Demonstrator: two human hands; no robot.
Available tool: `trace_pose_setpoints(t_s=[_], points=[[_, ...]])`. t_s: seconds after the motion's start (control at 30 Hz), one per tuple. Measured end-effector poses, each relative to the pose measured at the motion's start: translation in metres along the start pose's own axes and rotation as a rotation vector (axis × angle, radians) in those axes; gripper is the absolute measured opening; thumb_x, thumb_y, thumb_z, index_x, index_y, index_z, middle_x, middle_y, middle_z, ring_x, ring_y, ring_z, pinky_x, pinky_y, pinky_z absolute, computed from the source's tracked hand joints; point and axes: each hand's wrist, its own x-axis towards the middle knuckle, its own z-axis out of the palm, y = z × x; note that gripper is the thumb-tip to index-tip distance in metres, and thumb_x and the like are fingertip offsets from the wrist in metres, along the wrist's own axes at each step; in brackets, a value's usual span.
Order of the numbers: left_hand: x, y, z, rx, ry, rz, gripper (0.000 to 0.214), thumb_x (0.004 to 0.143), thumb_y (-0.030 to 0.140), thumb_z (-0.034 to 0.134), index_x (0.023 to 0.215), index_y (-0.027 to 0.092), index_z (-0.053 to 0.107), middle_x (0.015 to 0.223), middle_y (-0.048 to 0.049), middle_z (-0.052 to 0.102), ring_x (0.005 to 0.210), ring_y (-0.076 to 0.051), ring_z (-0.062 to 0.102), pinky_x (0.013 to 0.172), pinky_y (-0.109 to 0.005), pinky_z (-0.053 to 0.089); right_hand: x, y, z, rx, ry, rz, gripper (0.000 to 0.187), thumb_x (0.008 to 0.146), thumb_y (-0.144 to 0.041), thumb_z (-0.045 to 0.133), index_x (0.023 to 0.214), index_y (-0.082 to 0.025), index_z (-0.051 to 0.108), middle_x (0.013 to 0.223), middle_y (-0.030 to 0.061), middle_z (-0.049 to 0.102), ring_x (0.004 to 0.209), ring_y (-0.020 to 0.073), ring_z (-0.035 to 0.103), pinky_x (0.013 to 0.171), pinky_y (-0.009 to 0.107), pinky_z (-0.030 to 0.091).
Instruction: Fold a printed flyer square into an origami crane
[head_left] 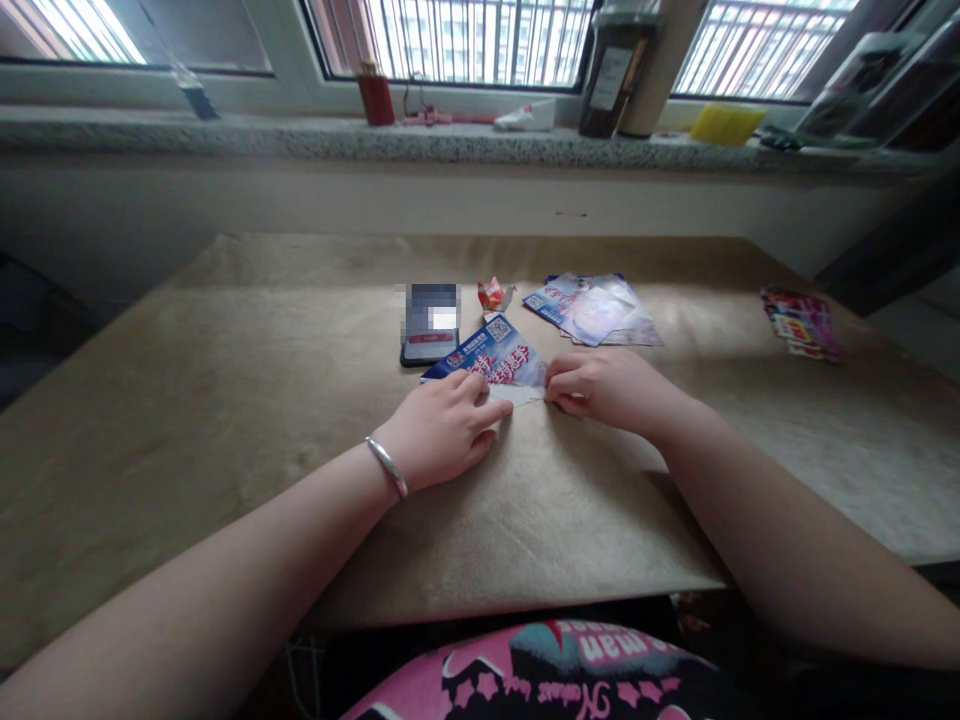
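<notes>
The left hand (442, 425), wearing one silver metal bangle (386, 467), lay half open, its fingers pressing one folded blue paper sheet (510, 352) with red lettering against the tan surface (225, 400). The right hand (596, 390) had thumb and fingers closed on the sheet's right corner. Just beyond lay one black rectangular phone (429, 350), then one small red folded-paper figure (492, 297) and overlapping glossy printed leaflets (604, 312), too layered to count.

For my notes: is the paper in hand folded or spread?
Folded: the printed paper shows a white strip along its near edge.
</notes>
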Motion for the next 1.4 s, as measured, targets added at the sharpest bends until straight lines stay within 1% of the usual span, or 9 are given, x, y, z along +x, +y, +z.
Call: trace_pose_setpoints(t_s=[0.2,0.7,0.87,1.07,1.4], points=[[0.0,-0.001,0.001,0.007,0.004,0.012,0.028,0.089,0.03,0.044,0.112,0.023,0.057,0.105,-0.0081,0.054,0.098,-0.022,0.051,0.085,-0.036,0.044,-0.003,0.005,0.0,-0.002,-0.022,0.045,0.019,0.077,-0.014,0.053,0.076,-0.024,0.069,0.093,-0.0013,0.069,0.072,0.0119,0.06,0.058,0.024,0.034],[-0.001,-0.001,0.001,0.016,-0.001,0.002,0.029,0.089,0.031,0.043,0.113,0.024,0.057,0.105,-0.008,0.054,0.098,-0.022,0.051,0.083,-0.035,0.045,-0.006,0.012,-0.006,-0.048,-0.111,0.102,0.02,0.075,-0.015,0.053,0.076,-0.026,0.069,0.089,-0.0032,0.069,0.069,0.0109,0.059,0.055,0.024,0.033],[-0.002,-0.002,0.002,0.003,0.009,0.018,0.03,0.089,0.029,0.043,0.115,0.024,0.056,0.104,-0.008,0.055,0.098,-0.021,0.051,0.084,-0.035,0.044,-0.008,0.014,-0.007,-0.054,-0.111,0.116,0.022,0.075,-0.014,0.054,0.078,-0.027,0.071,0.088,-0.0031,0.07,0.07,0.0117,0.06,0.056,0.024,0.035],[-0.001,-0.003,0.003,0.009,0.025,0.036,0.029,0.088,0.03,0.045,0.114,0.023,0.057,0.103,-0.0084,0.055,0.097,-0.021,0.051,0.085,-0.035,0.044,-0.01,0.017,-0.006,-0.045,-0.08,0.088,0.023,0.074,-0.012,0.055,0.076,-0.027,0.072,0.087,-0.0028,0.071,0.071,0.0126,0.062,0.057,0.025,0.036],[-0.002,-0.003,0.002,0.005,0.013,0.033,0.03,0.089,0.03,0.044,0.115,0.023,0.057,0.102,-0.0084,0.055,0.096,-0.022,0.05,0.084,-0.035,0.043,-0.013,0.024,-0.005,-0.039,-0.109,0.101,0.022,0.075,-0.015,0.056,0.079,-0.028,0.073,0.092,-0.0042,0.071,0.074,0.0125,0.063,0.058,0.024,0.038]])
